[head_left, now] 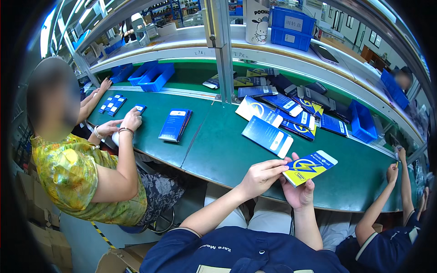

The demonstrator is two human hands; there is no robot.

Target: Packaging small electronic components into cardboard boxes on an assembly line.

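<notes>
While the right hand (298,193) supports from below a slim yellow and blue box (312,167), its thumb rests against the near edge, and so this hand is closed around the box. In the head view, which is the only one, the left hand (260,175) has its fingers brought together at the left end of the same box; if they really pinch the edge, I cannot tell. The box is held above the near part of the green tabletop (218,148), tilted, with its printed face up and its white end pointing away to the right.

Just beyond the left hand lies a blue box with a white end (267,136), flat on the tabletop. Behind it is a loose pile of flat boxes (291,103), blue, yellow, white and dark, which lie across each other. A blue bin (363,122) stands at the right side of this pile. More to the left, well apart from the hands, there is a neat stack of blue boxes (175,125).

At the left, a co-worker in a yellow patterned top (75,175) handles a small blue pack (140,108). On the shelf (182,48) behind stand a white bottle (258,22) and two stacked blue containers (291,29).
</notes>
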